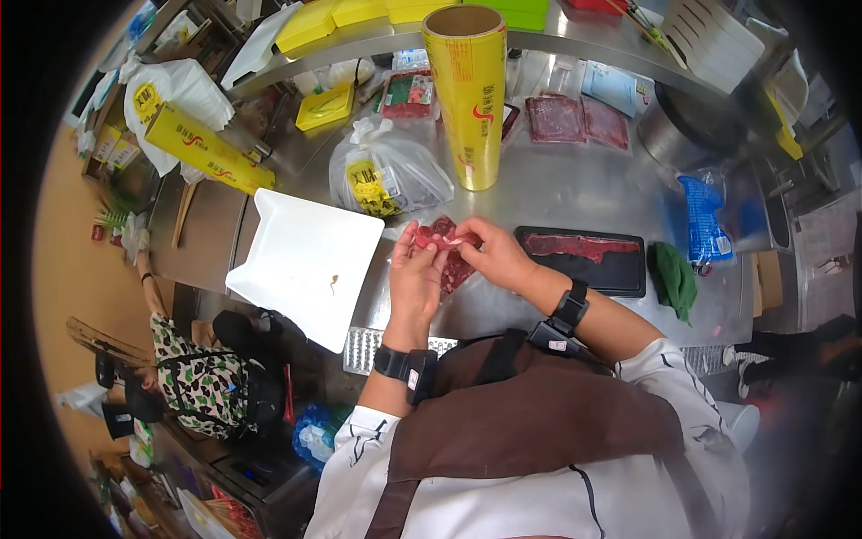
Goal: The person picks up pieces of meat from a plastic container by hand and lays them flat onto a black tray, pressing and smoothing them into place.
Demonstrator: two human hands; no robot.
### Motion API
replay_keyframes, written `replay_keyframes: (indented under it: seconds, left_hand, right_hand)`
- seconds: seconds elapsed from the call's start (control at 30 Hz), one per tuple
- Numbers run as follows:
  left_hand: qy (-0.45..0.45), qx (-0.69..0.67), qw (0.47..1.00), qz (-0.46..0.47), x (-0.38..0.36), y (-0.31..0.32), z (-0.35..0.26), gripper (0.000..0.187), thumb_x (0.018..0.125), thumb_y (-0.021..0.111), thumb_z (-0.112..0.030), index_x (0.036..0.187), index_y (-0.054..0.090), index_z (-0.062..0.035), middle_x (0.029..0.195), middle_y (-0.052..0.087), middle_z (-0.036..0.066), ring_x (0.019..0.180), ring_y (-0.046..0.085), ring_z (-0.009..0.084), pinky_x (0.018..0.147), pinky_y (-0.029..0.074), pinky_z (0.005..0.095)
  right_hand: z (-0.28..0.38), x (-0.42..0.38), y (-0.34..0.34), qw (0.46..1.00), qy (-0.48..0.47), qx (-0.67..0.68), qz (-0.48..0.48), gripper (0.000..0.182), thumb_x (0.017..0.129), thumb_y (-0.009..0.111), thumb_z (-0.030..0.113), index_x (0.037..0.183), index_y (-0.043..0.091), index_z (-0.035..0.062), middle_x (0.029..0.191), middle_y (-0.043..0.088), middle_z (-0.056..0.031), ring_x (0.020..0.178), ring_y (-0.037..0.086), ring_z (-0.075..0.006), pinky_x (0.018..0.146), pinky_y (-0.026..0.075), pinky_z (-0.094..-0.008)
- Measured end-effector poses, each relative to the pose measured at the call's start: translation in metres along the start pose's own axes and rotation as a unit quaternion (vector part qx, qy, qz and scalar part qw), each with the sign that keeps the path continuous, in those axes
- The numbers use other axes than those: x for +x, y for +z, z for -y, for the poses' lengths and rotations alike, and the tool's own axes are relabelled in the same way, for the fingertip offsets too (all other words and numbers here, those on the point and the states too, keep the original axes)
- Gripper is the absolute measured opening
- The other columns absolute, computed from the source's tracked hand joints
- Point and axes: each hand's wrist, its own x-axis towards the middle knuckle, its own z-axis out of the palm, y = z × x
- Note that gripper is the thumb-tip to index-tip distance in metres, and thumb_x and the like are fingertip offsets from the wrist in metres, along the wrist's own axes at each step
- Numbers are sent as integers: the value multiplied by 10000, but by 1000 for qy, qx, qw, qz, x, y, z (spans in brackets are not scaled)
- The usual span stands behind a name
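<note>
My left hand (417, 274) and my right hand (496, 257) meet over the steel counter, their fingers closed on a strip of raw red meat (435, 239) between them. Pieces of red meat (455, 275) lie just beneath, apparently on clear plastic and partly covered by my hands. To the right, a flat slab of raw meat (575, 246) rests along the upper part of a black tray (584, 278). A white plastic tray (305, 242) sits left of my left hand, with a small brownish scrap on it.
Upright beyond my hands stands a yellow film roll (465, 99); another yellow roll (209, 151) lies left. Around them are a tied plastic bag (386, 171), packed meat (554, 119), a green cloth (672, 280) and a blue packet (705, 218). Another person (202, 373) is at lower left.
</note>
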Motion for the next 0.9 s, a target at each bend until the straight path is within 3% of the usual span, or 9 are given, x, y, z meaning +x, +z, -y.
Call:
replay_keyframes:
  seconds: [0.1,0.2,0.3,0.5,0.7,0.9]
  left_hand:
    - [13,26,1000,10,5,-7,2,556,922,545,119,1433,377,-19,1217,530,125,1114,597,233,1068,480,412]
    - [-8,0,1000,22,8,-13,1,557,917,570,92,1431,385,-20,1190,567,119,1118,606,239,1081,463,423]
    - [-27,-20,998,53,6,-12,1,543,908,598,64,1411,413,-23,1213,601,132,1145,612,264,1103,442,443]
    - [-117,-42,985,116,8,-10,7,498,927,585,12,1403,444,-18,1301,597,171,1250,563,278,1108,429,422]
    - [-201,-34,966,158,7,-2,20,471,905,587,17,1363,495,-40,1314,586,142,1194,599,257,1058,469,428]
    - [-308,-43,920,236,2,9,31,470,903,598,-16,1362,512,-65,1289,599,111,1193,596,241,1051,468,421]
  right_hand:
    - [2,1,-10,999,39,26,9,171,928,644,156,982,664,-6,932,606,-87,829,627,-184,737,500,-295]
    - [-2,-1,-22,983,107,137,65,189,957,613,152,958,680,-24,899,610,-82,821,616,-155,734,498,-289]
    - [-3,-9,-34,969,133,189,89,203,979,585,136,989,694,-34,916,645,-76,856,619,-134,750,504,-282]
    - [7,-24,-56,930,207,303,-7,267,995,552,145,1123,684,-49,1077,702,-110,955,650,-174,902,505,-333]
    - [17,-31,-75,861,175,478,9,243,1000,545,167,1085,675,-20,1034,707,-131,959,674,-246,889,525,-388]
    - [30,-39,-94,874,172,455,5,230,1010,537,177,1045,664,-12,969,697,-112,839,670,-207,775,536,-351]
